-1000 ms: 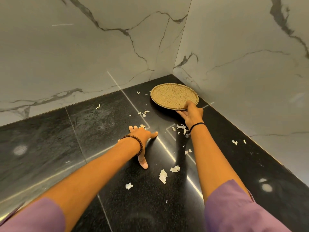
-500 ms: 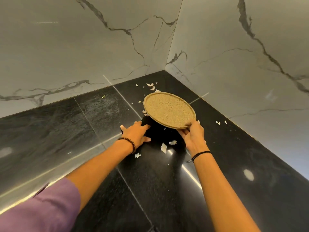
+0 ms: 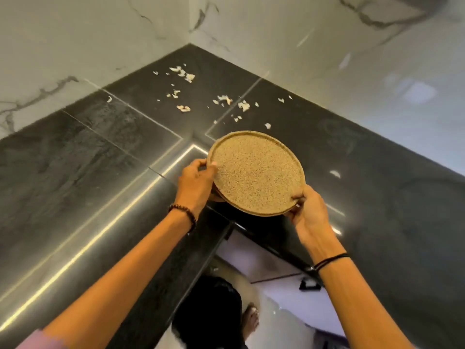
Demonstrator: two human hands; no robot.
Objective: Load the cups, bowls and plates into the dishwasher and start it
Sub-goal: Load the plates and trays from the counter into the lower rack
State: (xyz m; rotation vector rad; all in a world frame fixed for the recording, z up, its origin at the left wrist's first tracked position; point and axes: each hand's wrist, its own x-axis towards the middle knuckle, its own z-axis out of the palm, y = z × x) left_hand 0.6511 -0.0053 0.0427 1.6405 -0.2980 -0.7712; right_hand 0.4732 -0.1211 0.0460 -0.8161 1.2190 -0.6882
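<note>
1. Two white marble walls with grey veins, the left wall (image 3: pixel 75 34) and the right wall (image 3: pixel 352 59), meet in a far corner.
2. A glossy black stone countertop (image 3: pixel 75 172) runs L-shaped along both walls, with thin seams between its slabs.
3. Small white scraps (image 3: pixel 188 77) lie scattered on the stone near the far corner.
4. A bright strip of reflected light (image 3: pixel 100 238) crosses the left run of the stone.
5. Below the near inner edge a pale floor (image 3: pixel 276 331) shows — blurred.

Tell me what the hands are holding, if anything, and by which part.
A round speckled tan plate, held by its rim: the left hand grips the left edge, the right hand the near right edge, thumbs on top.
</note>
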